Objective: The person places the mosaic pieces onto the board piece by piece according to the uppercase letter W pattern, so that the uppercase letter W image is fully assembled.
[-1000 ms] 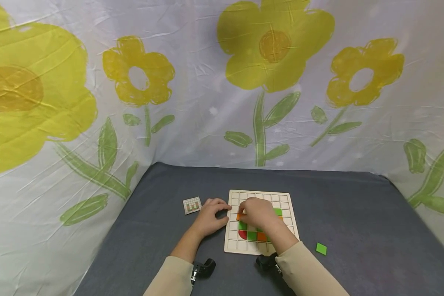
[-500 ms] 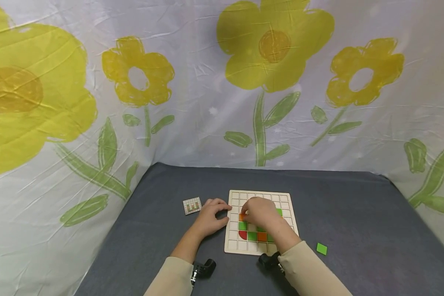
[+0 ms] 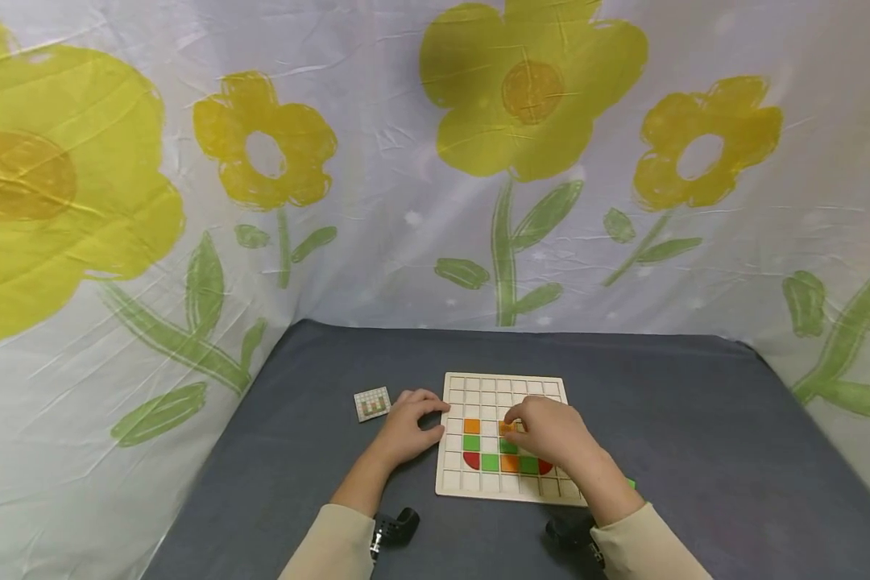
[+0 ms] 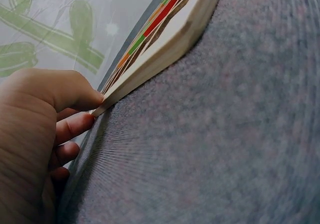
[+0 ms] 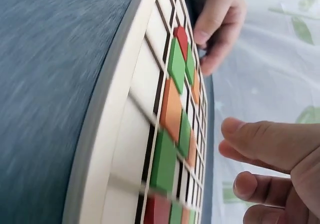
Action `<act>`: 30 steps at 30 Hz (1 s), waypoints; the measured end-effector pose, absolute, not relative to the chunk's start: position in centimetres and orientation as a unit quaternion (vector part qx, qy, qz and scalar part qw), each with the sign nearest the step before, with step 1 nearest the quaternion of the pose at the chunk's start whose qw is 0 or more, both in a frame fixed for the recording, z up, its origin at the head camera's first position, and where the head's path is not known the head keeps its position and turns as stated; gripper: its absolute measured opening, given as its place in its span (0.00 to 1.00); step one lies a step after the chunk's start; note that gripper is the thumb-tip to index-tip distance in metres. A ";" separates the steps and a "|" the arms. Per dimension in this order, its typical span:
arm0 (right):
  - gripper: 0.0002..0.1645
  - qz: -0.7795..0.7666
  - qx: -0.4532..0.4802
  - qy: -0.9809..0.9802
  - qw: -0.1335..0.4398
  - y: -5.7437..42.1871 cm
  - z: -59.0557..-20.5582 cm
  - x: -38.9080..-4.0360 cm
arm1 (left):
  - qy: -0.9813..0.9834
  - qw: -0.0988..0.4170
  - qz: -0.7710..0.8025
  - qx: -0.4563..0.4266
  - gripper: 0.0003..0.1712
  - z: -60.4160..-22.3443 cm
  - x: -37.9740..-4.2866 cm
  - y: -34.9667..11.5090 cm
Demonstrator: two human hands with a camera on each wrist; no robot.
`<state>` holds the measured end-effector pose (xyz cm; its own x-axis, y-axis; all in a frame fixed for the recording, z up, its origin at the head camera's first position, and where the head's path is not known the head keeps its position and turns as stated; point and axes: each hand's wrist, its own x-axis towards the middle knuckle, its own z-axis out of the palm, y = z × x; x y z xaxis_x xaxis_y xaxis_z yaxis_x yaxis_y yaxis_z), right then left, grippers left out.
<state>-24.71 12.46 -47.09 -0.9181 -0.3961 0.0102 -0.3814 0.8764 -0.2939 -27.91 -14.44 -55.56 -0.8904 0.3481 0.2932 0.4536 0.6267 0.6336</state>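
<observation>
In the head view a wooden grid board (image 3: 464, 483) lies on the dark cloth, with orange, green and red tiles in its cells. The thumb and index fingertip of my left hand (image 3: 412, 420) touch the board's left edge, slightly apart from each other. My right hand (image 3: 551, 431) is over the board's right half, overlapping a middle orange tile (image 3: 506, 429). In the right wrist view its thumb and fingers are loosely bent with nothing between them. An orange tile (image 3: 471, 426) lies uncovered in the left column, above a green tile (image 3: 471, 443) and a rounded red tile (image 3: 471, 461).
A small card (image 3: 372, 404) with a printed grid pattern lies left of the board. One loose green tile (image 3: 631, 483) shows partly from behind my right wrist. A white curtain (image 3: 377, 242) with yellow flowers hangs behind the cloth-covered table (image 3: 667, 403).
My right hand has left the orange tile in the left column and moved rightward across the board. That tile now shows in full. My left hand stays at the board's edge.
</observation>
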 end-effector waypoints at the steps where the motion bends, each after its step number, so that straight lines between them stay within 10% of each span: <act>1: 0.11 -0.146 -0.199 0.969 0.023 12.9 -47.0 -24.4 | -0.899 0.071 -0.370 -0.223 0.18 -55.6 -27.9 -14.5; 30: 0.16 -0.175 -0.108 0.977 0.063 26.7 -48.8 -17.5 | -0.899 0.070 -0.373 -0.219 0.17 -55.5 -27.9 -14.3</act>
